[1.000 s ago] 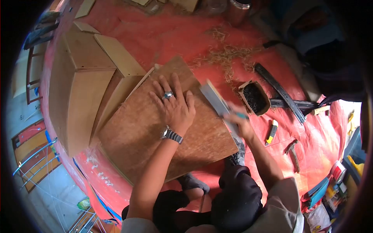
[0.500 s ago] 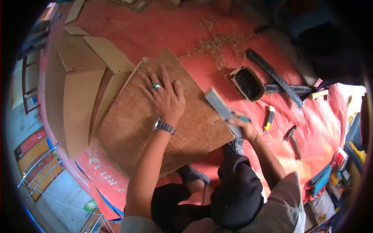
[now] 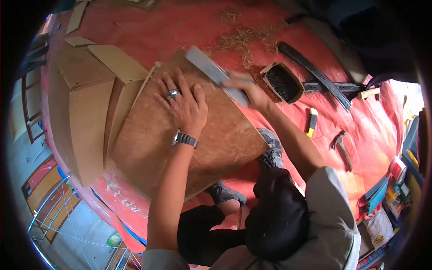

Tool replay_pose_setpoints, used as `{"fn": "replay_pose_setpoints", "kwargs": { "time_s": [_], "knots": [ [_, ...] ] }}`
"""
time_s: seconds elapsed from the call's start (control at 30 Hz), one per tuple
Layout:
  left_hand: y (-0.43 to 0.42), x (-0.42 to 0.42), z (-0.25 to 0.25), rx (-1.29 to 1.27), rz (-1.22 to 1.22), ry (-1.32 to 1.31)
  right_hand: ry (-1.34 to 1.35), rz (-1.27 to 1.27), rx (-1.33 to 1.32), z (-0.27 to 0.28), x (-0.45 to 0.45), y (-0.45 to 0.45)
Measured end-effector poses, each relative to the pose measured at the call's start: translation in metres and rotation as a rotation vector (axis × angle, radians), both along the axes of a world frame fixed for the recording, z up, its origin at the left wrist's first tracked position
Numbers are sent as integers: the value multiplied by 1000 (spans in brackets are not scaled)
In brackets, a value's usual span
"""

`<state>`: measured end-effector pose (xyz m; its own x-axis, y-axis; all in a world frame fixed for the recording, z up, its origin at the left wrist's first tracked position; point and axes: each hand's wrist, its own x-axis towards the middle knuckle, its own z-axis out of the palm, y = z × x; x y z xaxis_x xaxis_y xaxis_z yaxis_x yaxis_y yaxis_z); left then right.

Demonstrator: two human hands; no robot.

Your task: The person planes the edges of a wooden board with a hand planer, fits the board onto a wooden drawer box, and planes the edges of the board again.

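Note:
My left hand point(image 3: 186, 108) lies flat on a brown wooden panel point(image 3: 211, 135), its fingers spread. It wears a ring and a wristwatch. My right hand point(image 3: 247, 90) is closed around a long flat grey tool point(image 3: 206, 66), which rests along the panel's right edge near the far corner. Motion blurs the hand and tool, and the fingers hide the tool's grip; whether it is a plane or a sanding block I cannot tell. The panel lies at a slant before my feet, with other boards under its left side.
Wooden boards point(image 3: 92, 121) stand at the left. On the red sheet point(image 3: 180, 27) are wood shavings point(image 3: 247, 40), a box of nails point(image 3: 282, 84), black metal strips point(image 3: 315, 74), a utility knife point(image 3: 312, 122) and a hammer point(image 3: 343, 150). My shoe point(image 3: 271, 150) is by the panel's near right corner.
My right hand has moved the grey tool away from me along the panel's right edge, towards the far corner. My left hand stays pressed on the panel. The view has shifted slightly.

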<state>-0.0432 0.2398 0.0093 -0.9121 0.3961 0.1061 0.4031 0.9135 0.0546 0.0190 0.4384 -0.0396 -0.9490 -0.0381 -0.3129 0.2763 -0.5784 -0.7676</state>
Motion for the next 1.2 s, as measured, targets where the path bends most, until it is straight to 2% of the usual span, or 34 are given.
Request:
{"fn": "replay_pose_setpoints", "kwargs": {
  "time_s": [0.1, 0.17, 0.27, 0.3, 0.33, 0.43, 0.47, 0.5, 0.57, 0.6, 0.63, 0.67, 0.73, 0.8, 0.87, 0.97, 1.0, 1.1, 1.13, 1.2],
  "knots": [
    [-1, -1, 1, 8, -3, 4, -256, 56, -77, -9, 115, 15],
    [-1, -1, 1, 9, -2, 2, -205, 168, 180, 5, 173, 36],
    [-2, 1, -2, 16, 13, -13, -264, 51, 44, 21, 211, 30],
    [0, 1, -3, 21, 14, -14, -255, 117, 110, 17, 204, 33],
    [0, -1, -2, 21, 12, -14, -212, 67, 46, 16, 175, 24],
    [1, -1, 2, 12, 12, -29, -70, 38, -27, -25, 38, 4],
    [3, -2, 0, 19, 0, -16, -100, 46, -124, -25, 4, 1],
    [3, -1, 1, 21, -7, -5, -131, 60, -226, -19, -14, 1],
    [-2, -4, -1, 22, -2, 21, -145, 25, -211, -3, -7, 2],
    [-3, -2, -2, 18, 2, 20, -168, 8, -208, 1, 6, 2],
    [-3, -1, -4, 18, 2, 21, -14, 7, -32, -19, 30, 5],
    [-2, -2, -5, 24, -2, 30, -5, -15, 46, -20, 65, 9],
    [-3, 0, -5, 30, -8, 39, -421, -56, -100, 17, 140, 13],
    [0, 1, -1, 28, -4, 32, -361, 48, -20, 10, 222, 29],
    [-1, 0, -4, 30, -7, 40, -318, 67, 34, 25, 262, 35],
    [0, 4, -4, 35, 8, 19, -369, 12, -85, 8, 240, 25],
    [2, 1, -2, 36, 3, 25, -307, -54, -44, -12, 210, 16],
    [0, 0, -4, 47, 3, 32, -81, 9, 45, -16, 67, 8],
    [-1, -1, -4, 41, 2, 33, -146, 114, -108, -21, 44, 10],
    [-1, -1, -5, 44, 1, 27, -136, 71, -198, -19, 55, 6]
  ]
}}
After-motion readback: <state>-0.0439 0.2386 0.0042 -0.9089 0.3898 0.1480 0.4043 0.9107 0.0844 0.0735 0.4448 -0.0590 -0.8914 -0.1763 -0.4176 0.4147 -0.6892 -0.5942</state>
